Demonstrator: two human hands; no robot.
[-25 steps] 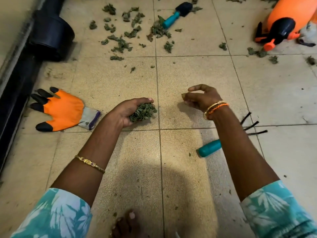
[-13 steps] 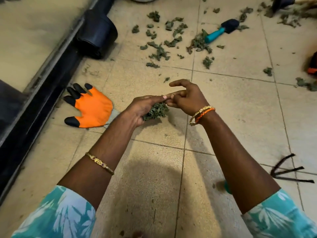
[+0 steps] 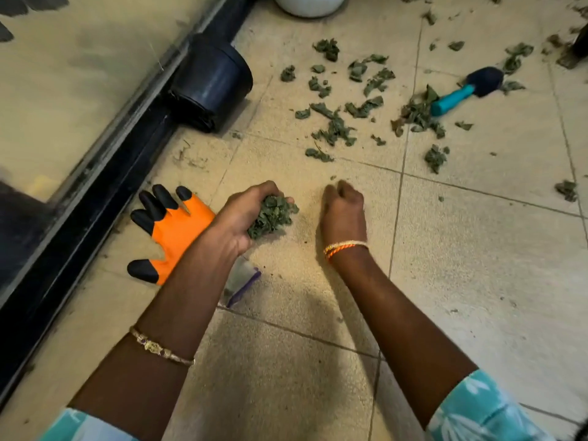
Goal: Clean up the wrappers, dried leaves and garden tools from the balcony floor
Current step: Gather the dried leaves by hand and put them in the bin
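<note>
My left hand (image 3: pixel 237 218) is cupped palm up just above the floor tiles and holds a clump of dried leaves (image 3: pixel 272 216). To its right, my right hand (image 3: pixel 345 211) has its back to the camera and its fingers curled down toward the floor, so the fingertips are hidden. A tiny leaf bit (image 3: pixel 332 178) lies by its knuckles. More dried leaves (image 3: pixel 334 128) are scattered on the tiles beyond both hands. A small trowel with a teal handle (image 3: pixel 453 98) lies among them at the far right. An orange garden glove with black fingertips (image 3: pixel 173 230) lies flat under my left wrist.
A black plastic pot (image 3: pixel 211 84) lies on its side against the dark door sill (image 3: pixel 95 192) on the left. A white pot's base (image 3: pixel 310 4) shows at the top edge. Bare tiles stretch to the right of my right arm.
My hands were touching over the leaf clump; the right hand has now pulled away to the right and dropped toward the floor. The view has shifted left and closer.
</note>
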